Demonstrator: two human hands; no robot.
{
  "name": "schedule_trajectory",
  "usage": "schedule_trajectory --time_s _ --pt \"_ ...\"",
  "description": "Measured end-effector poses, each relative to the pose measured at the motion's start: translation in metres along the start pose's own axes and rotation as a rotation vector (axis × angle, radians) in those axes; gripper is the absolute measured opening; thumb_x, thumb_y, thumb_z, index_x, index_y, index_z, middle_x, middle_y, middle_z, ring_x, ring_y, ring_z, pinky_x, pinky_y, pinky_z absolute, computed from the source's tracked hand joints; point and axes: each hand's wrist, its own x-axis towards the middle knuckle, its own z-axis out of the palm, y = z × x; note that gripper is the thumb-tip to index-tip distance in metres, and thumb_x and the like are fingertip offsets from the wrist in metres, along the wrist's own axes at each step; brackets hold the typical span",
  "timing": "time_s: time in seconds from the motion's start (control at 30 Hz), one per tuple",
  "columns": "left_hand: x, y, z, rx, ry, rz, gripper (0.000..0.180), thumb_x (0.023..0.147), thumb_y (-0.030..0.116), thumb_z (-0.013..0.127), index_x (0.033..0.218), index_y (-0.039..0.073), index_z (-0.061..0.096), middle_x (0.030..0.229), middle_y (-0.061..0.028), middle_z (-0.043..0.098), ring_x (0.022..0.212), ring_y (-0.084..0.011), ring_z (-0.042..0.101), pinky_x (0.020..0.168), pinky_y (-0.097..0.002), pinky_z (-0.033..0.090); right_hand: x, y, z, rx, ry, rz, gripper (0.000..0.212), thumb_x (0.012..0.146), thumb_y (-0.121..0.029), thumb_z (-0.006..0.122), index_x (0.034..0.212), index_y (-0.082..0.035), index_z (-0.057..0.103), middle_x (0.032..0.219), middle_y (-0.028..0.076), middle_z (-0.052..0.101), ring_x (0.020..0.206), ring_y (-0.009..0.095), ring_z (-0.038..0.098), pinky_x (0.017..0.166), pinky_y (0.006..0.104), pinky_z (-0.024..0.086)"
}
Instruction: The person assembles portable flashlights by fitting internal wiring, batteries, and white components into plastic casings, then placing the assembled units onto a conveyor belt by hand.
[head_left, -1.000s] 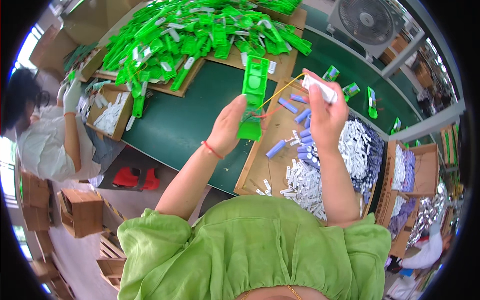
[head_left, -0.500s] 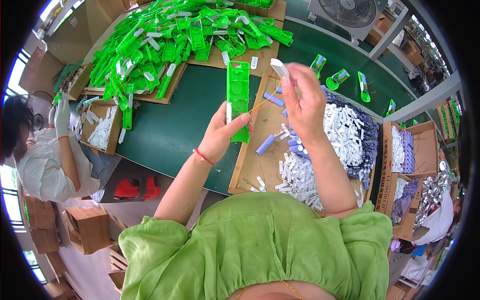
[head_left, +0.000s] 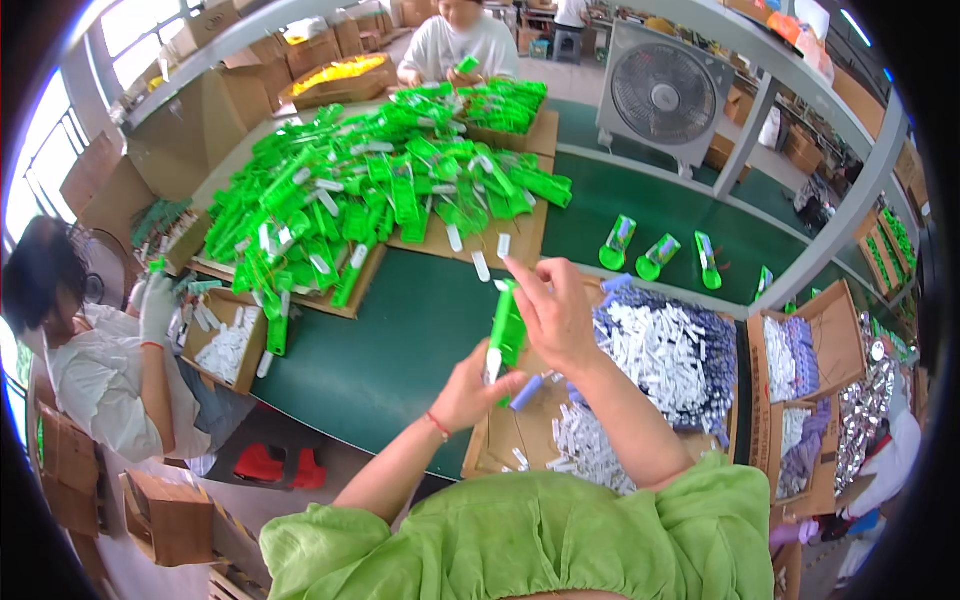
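**Head view: green card held upright over the worktop, both hands on it**

Head view, lower centre of the frame: the left hand (head_left: 470, 388) closes its fingers round the foot of a long green plastic card (head_left: 503, 335), held upright above the dark green worktop (head_left: 390, 345). The right hand (head_left: 555, 312) pinches the card's upper part from the right, fingers bent over its edge. By my reading, a small piece is being fitted to the card; the next move would call for steady pressure and a firm hold below.

Just under the hands lies an open cardboard tray (head_left: 505, 440) with a small blue tube (head_left: 527, 393) and scattered white pieces. Right of centre sits a heap of small white parts (head_left: 660, 350). At the right edge stand cardboard boxes (head_left: 805, 355) of blue and white parts. Farther up, three green packs (head_left: 660, 255) lie singly on the worktop. Upper centre holds a big pile of green cards (head_left: 380, 195), and beyond it a grey floor fan (head_left: 660, 95).
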Motion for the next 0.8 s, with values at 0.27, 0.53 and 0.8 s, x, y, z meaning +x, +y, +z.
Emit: schedule_trajectory --time_s 0.27,0.53,0.8 --pt "-0.006 0.019 -0.032 0.087 -0.341 -0.149 0.053 0.079 0.049 0.073 0.097 0.000 0.063 0.076 -0.0009 0.059 0.072 -0.0095 0.054 0.065 -0.0274 0.046 -0.004 0.016 -0.015 0.864 -0.558 0.630 0.085 0.095 -0.065 0.023 0.088 0.004 0.072 0.078 0.014 0.070 0.080 0.020 0.066 0.079 0.0295 0.049" --pt "-0.013 0.003 -0.051 -0.087 -0.503 -0.180 0.055 0.075 0.049 0.076 0.098 0.000 0.066 0.079 -0.0036 0.065 0.075 -0.0110 0.061 0.069 -0.0257 0.049 -0.021 -0.005 -0.009 1.129 -0.593 0.659 0.057 0.096 -0.055 0.043 0.076 -0.004 0.061 0.071 0.004 0.058 0.073 0.012 0.056 0.069 0.0258 0.042" --pt "0.015 0.012 -0.021 -0.714 0.036 -0.067 0.046 0.097 0.044 0.047 0.131 0.014 0.039 0.097 -0.0045 0.055 0.085 -0.0157 0.059 0.073 -0.0281 0.051 -0.029 -0.018 -0.009 1.012 0.034 0.696 0.016 0.090 -0.021 0.061 0.092 -0.004 0.061 0.082 0.001 0.059 0.075 0.012 0.059 0.068 0.0255 0.047"
